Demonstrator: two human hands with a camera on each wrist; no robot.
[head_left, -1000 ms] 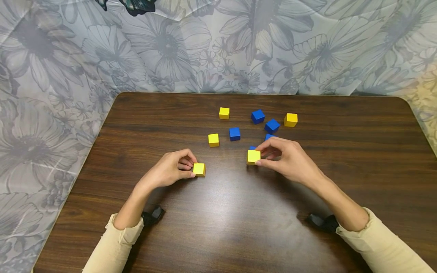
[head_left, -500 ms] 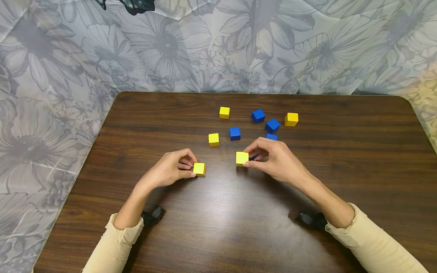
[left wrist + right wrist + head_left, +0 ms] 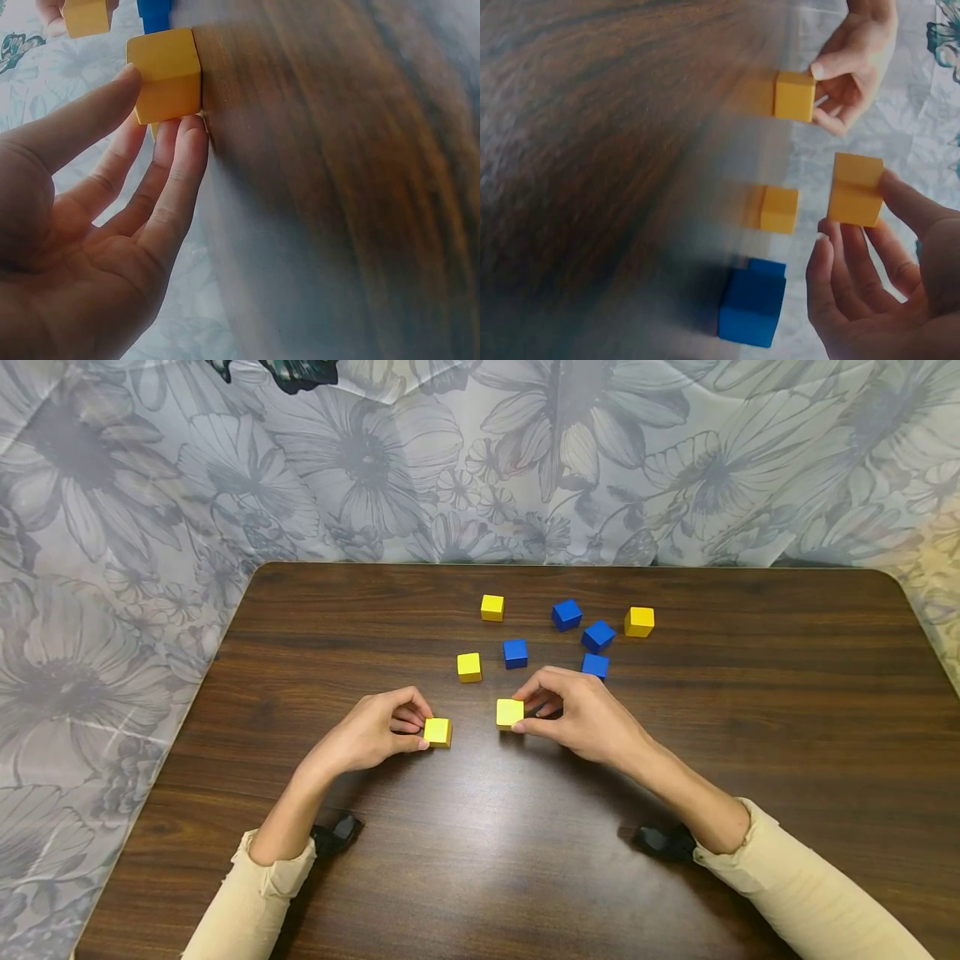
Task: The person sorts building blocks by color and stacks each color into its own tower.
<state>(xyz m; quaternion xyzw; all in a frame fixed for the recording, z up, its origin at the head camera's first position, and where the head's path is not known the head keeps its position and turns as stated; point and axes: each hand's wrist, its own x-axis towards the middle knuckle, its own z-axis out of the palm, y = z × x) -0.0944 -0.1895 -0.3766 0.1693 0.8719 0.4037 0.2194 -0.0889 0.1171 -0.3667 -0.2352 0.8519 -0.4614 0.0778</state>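
Observation:
My left hand (image 3: 378, 731) pinches a yellow cube (image 3: 437, 732) between thumb and fingers; the left wrist view shows this cube (image 3: 165, 75) resting against the tabletop. To its right, my right hand (image 3: 581, 714) grips a second yellow cube (image 3: 509, 714) by its right side. In the right wrist view that held cube (image 3: 856, 189) is raised off the table, with thumb and fingertips on it. A small gap separates the two held cubes. Under the right hand's fingers lies a blue cube (image 3: 549, 707), mostly hidden in the head view.
Beyond the hands, loose yellow cubes (image 3: 468, 667), (image 3: 492, 608) and another yellow cube (image 3: 639, 622) lie on the brown wooden table (image 3: 337, 627). Blue cubes (image 3: 515, 654) sit among them, one blue cube (image 3: 596, 666) right behind the right hand. A floral cloth (image 3: 450, 468) hangs past the far edge.
My right hand has carried its yellow cube leftward, closer to the left hand's cube. A blue cube behind the right hand has come more into sight. The left hand stays put.

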